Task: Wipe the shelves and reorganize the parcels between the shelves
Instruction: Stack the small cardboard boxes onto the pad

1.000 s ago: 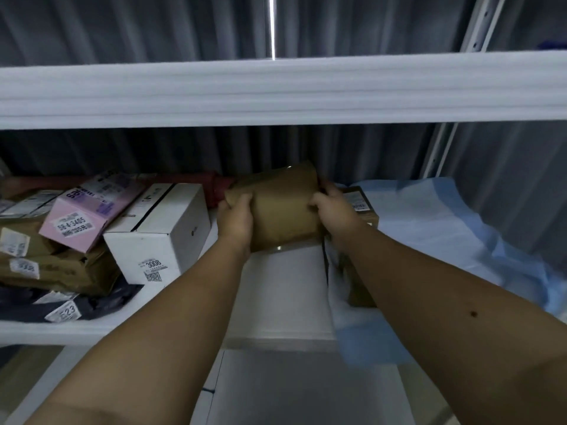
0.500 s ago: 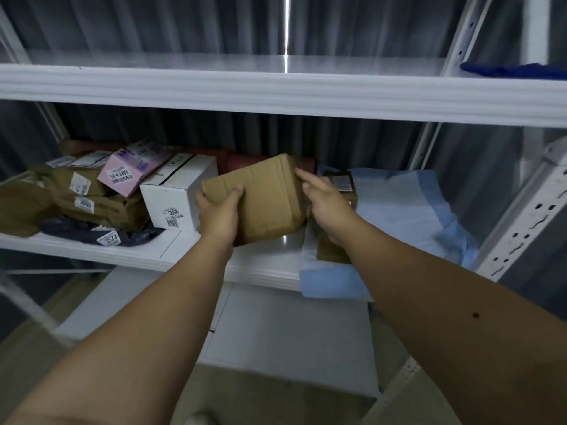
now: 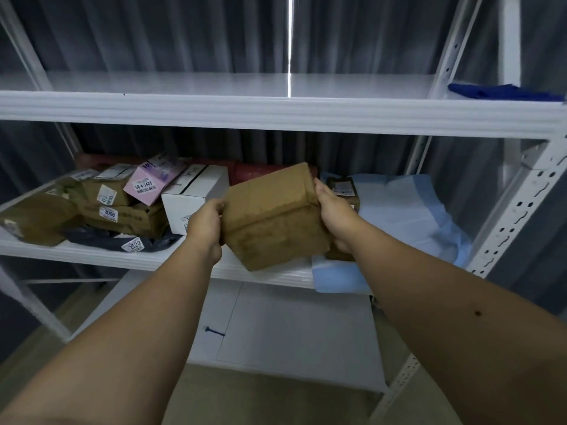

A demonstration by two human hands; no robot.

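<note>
Both hands, left (image 3: 205, 223) and right (image 3: 333, 211), gripped the brown cardboard parcel (image 3: 271, 217) at 9 and 3 o'clock, probably steadying it for the bare upper shelf (image 3: 276, 113) at 12.

My left hand (image 3: 205, 223) and right hand (image 3: 333, 211) held the brown box (image 3: 271, 217) tilted, off the middle shelf (image 3: 147, 259). To its left the white box (image 3: 196, 194) stood close beside my left hand, with a heap of parcels (image 3: 119, 204) filling the shelf beyond it. Behind the brown box lay a red roll (image 3: 254, 171); a small brown parcel (image 3: 343, 188) sat just past my right hand on the blue sheet (image 3: 408, 213). The upper shelf (image 3: 214, 84) lay open apart from a dark blue cloth (image 3: 497, 92) at its right end.
</note>
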